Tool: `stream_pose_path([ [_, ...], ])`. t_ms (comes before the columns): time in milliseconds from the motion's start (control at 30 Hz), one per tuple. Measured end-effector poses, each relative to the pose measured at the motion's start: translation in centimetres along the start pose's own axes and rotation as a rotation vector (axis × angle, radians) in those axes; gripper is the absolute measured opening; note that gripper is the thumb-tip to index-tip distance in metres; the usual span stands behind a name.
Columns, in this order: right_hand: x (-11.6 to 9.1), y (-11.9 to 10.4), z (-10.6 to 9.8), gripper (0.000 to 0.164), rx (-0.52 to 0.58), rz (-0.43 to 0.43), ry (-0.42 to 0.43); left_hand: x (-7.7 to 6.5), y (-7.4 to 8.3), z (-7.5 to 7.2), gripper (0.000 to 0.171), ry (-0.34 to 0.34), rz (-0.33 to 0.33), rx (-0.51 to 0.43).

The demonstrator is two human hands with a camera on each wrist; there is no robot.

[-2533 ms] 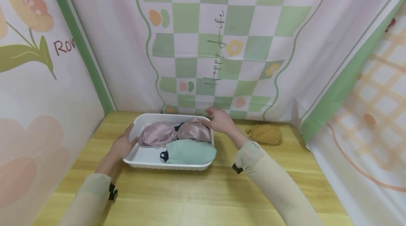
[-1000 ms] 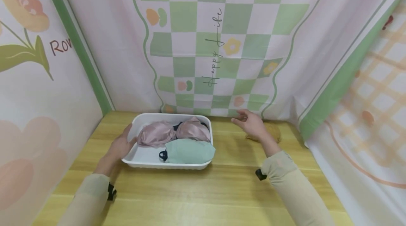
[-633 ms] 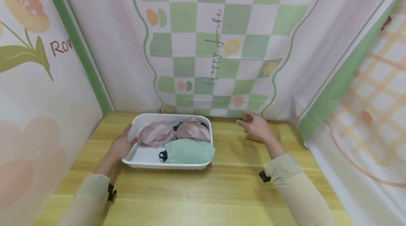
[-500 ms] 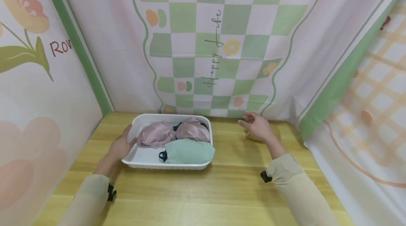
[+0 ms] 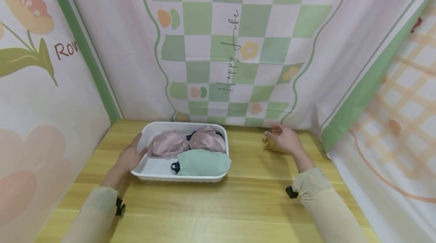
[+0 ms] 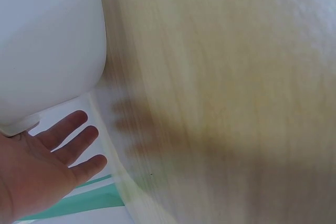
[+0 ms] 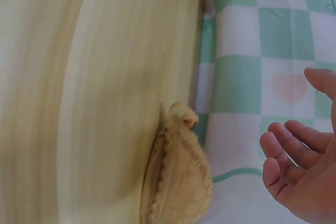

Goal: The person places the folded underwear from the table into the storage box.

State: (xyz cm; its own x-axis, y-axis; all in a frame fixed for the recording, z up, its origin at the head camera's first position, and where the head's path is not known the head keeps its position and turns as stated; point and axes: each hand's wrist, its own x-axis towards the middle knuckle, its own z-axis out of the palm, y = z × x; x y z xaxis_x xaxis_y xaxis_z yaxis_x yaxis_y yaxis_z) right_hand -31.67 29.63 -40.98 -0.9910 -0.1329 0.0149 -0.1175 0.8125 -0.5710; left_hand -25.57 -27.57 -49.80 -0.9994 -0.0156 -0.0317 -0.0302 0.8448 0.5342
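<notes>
A white plastic tray (image 5: 154, 167) stands on the table, and my left hand (image 5: 128, 156) holds its left rim, thumb over the inside. The left wrist view shows the other fingers (image 6: 79, 153) stretched out below the rim. In the tray lie a folded pink satin bra (image 5: 168, 144) and, in front of it, a folded mint-green garment (image 5: 204, 162) with a black loop. My right hand (image 5: 285, 139) hovers above a folded mustard lace bra (image 5: 268, 144), which it mostly hides in the head view. Its fingers are loosely bent around nothing; the right wrist view shows the lace bra (image 7: 184, 177) apart from them.
The wooden table (image 5: 204, 212) carries the tray at left and the mustard bra at back right. A green-checked curtain (image 5: 231, 65) hangs along the back edge. Printed cloths (image 5: 34, 122) close off both sides.
My right hand has moved from the tray's back right corner rightward to above the mustard bra, and lower in the last half second. The left hand stays on the rim.
</notes>
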Motion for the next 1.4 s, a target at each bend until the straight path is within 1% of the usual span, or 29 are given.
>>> stream_pose_path([
  [133,0.1,1.2,0.2,0.071,-0.026,0.006,0.007,0.0,-0.1,0.0,0.074,-0.001,-0.003,-0.003],
  [367,0.4,3.5,0.3,0.08,-0.089,0.044,-0.016,-0.1,-0.1,0.0,0.073,0.009,0.006,-0.001],
  [533,0.6,4.6,0.2,0.081,-0.13,0.075,-0.03,-0.1,0.1,-0.1,0.072,0.008,-0.007,0.004],
  [833,0.8,6.3,-0.1,0.08,-0.285,0.095,-0.022,-0.2,0.0,-0.1,0.074,0.004,-0.013,0.011],
  [1033,1.1,7.3,-0.2,0.083,-0.316,0.118,-0.043,-0.1,-0.1,0.0,0.074,0.01,-0.007,0.005],
  [1400,1.4,8.3,0.0,0.095,-0.335,0.153,-0.077,0.2,-0.1,0.0,0.074,0.011,-0.005,-0.001],
])
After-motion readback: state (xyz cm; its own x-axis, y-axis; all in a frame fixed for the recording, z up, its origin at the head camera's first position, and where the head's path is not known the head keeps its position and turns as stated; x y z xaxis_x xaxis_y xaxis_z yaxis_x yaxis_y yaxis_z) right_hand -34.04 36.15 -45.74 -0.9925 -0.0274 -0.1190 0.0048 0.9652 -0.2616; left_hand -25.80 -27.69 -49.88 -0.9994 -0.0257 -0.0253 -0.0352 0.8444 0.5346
